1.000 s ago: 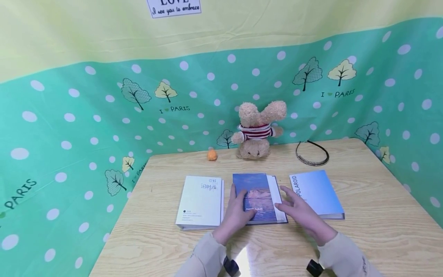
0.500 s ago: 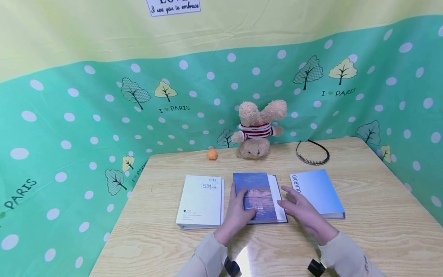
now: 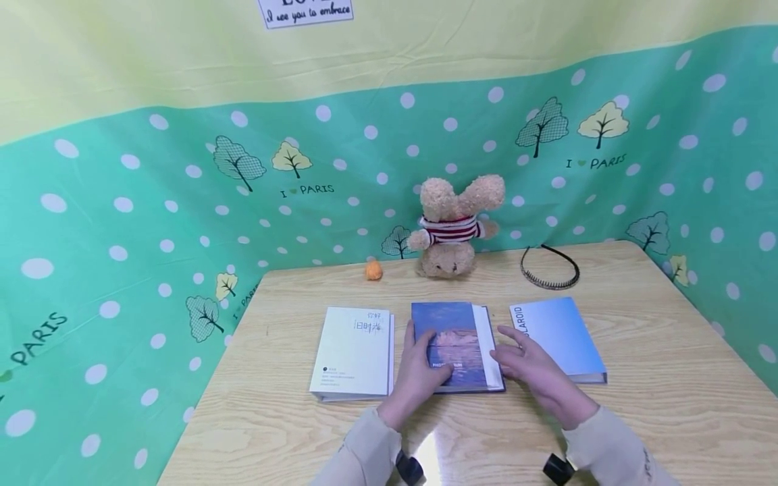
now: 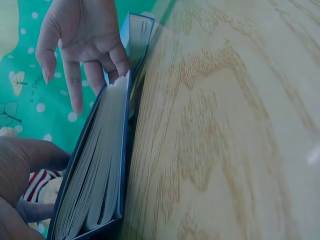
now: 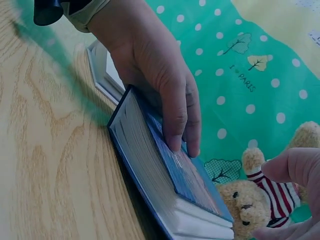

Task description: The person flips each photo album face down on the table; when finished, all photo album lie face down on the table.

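A blue photo album [image 3: 452, 337] with a seascape cover lies in the middle of the table, a strip of white page showing past the cover's right edge. My left hand [image 3: 416, 374] rests on its left side, with fingers on the cover, as the right wrist view also shows. My right hand [image 3: 537, 371] is at the album's right edge. Its lower fingertips touch the page edges [image 4: 102, 145] in the left wrist view, while other fingers extend away from the album. Whether a page is pinched there cannot be made out.
A white album [image 3: 352, 351] lies to the left, a light-blue Polaroid album [image 3: 562, 337] to the right. Along the back are a small orange object [image 3: 373, 271], an upside-down plush toy [image 3: 450, 229] in a striped shirt, and a black headband [image 3: 550, 282]. A polka-dot cloth [image 3: 340, 223] hangs behind the table.
My right hand's lower fingertips have drawn slightly rightward, from over the white page strip to the album's right edge. The left hand and the album stay nearly still.
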`<state>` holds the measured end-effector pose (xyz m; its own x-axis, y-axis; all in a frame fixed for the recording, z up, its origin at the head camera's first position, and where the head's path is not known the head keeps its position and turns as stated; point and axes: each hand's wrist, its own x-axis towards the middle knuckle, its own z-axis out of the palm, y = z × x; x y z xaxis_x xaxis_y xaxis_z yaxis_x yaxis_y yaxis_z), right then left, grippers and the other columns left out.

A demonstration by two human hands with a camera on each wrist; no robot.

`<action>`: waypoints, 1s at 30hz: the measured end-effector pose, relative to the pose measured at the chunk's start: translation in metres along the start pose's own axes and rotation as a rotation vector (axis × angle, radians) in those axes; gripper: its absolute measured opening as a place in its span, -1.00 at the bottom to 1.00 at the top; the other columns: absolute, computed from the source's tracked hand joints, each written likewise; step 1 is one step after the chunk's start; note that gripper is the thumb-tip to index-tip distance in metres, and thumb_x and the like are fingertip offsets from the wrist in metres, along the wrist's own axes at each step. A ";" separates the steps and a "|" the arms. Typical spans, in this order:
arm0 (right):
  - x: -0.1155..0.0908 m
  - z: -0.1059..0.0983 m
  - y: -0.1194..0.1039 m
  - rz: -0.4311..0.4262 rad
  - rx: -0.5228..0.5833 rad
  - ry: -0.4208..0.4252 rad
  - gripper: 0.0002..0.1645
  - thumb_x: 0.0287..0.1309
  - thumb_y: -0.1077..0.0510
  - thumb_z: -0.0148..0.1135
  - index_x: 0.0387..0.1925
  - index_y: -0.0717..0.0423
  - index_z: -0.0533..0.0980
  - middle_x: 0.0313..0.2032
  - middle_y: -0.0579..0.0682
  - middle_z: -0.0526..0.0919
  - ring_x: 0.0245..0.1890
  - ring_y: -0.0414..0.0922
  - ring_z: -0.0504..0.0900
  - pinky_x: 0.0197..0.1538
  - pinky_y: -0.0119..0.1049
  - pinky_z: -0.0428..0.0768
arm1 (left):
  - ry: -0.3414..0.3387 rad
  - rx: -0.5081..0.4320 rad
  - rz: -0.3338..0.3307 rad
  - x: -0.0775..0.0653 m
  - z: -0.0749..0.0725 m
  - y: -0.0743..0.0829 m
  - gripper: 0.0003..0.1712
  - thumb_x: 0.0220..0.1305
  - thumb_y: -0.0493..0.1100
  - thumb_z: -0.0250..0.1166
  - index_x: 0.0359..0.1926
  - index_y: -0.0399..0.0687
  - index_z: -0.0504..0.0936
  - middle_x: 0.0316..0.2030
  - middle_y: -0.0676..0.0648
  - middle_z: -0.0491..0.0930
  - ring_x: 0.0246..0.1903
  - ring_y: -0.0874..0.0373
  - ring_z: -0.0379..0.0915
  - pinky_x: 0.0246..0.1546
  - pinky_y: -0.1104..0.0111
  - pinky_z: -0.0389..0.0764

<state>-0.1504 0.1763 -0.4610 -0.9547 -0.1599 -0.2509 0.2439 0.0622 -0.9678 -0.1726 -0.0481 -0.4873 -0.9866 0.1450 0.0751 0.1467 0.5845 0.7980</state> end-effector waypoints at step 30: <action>-0.008 -0.003 -0.017 -0.131 0.054 0.014 -0.17 0.36 0.14 0.14 0.50 0.09 -0.03 0.36 0.30 0.21 0.25 0.14 0.37 0.07 -0.25 0.57 | -0.147 0.230 0.074 -0.005 0.005 0.021 0.03 0.10 0.48 0.17 0.50 0.15 0.16 0.45 -0.43 -0.08 0.39 -0.48 -0.26 0.18 -0.43 0.04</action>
<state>-0.1472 0.1791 -0.4422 -0.9812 -0.1491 -0.1228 0.1258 -0.0112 -0.9920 -0.1640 -0.0327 -0.4742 -0.9541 0.2984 0.0269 0.2467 0.7312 0.6359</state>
